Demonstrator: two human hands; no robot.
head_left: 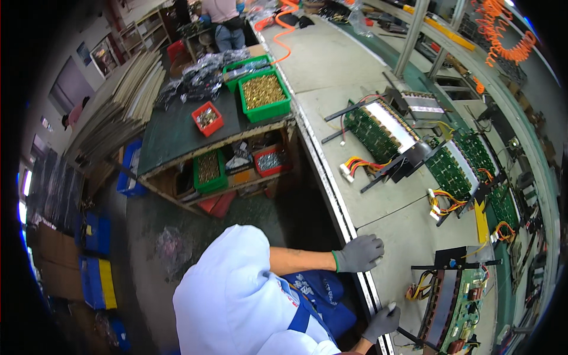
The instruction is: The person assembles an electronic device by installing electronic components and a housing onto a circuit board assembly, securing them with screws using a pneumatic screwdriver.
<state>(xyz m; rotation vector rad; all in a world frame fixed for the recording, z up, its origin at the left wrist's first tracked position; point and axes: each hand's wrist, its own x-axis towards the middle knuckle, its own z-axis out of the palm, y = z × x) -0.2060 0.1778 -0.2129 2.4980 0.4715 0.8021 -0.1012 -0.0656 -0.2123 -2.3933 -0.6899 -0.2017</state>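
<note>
My left hand (359, 253), in a grey glove, lies at the metal edge of the workbench (408, 236). Its fingers are curled into a loose fist, and nothing shows in them. Lower down, my right hand (383, 322), gloved the same way, is closed at the same edge. What it holds, if anything, is hidden. Just beyond it a circuit board assembly (447, 305) lies on the bench, with black side bars and a grey metal strip. A bundle of coloured wires (421, 286) hangs from its near side, and one black bar reaches close to my right hand.
More board assemblies (384, 127) with wires stand farther up the bench. A side table holds a green bin of brass-coloured parts (263, 97), a red bin (207, 118) and bagged dark parts (201, 74). An orange coiled hose (503, 32) hangs at upper right. Another person (225, 21) stands far back.
</note>
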